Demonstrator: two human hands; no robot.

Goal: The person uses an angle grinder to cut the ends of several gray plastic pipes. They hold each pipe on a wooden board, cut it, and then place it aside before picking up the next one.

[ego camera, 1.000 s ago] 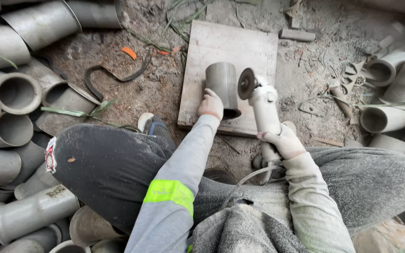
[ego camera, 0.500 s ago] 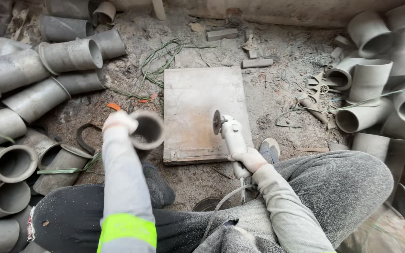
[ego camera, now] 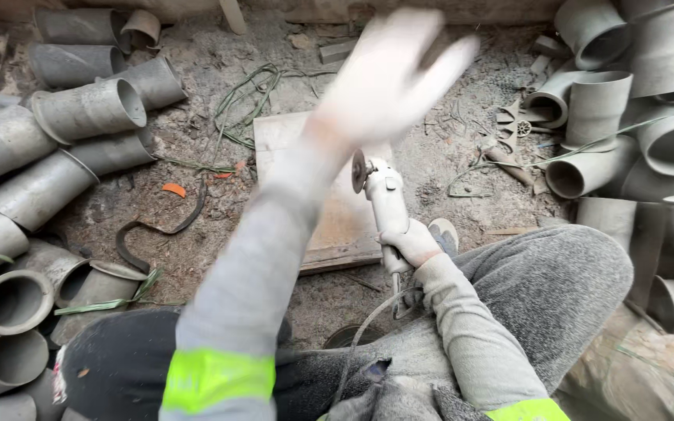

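My left hand (ego camera: 388,74), in a pale glove, is blurred in mid-air above the far end of a wooden board (ego camera: 335,230); its fingers are spread and hold nothing. My right hand (ego camera: 411,243), also gloved, grips the body of a white angle grinder (ego camera: 385,196) over the board's right side. The grinder's disc (ego camera: 359,171) points away from me, and its cable (ego camera: 360,331) runs back toward my lap. My left forearm hides much of the board.
Grey pipe sections lie piled on the left (ego camera: 87,109) and on the right (ego camera: 598,105). A dark curved strap (ego camera: 154,228), green wire (ego camera: 247,86) and small scraps (ego camera: 173,189) lie on the dirt floor. My legs are folded below.
One second ago my left hand held a grey pipe piece on the board, then carried it left. Now that hand is empty and swinging up over the board. The grinder stays in my right hand.
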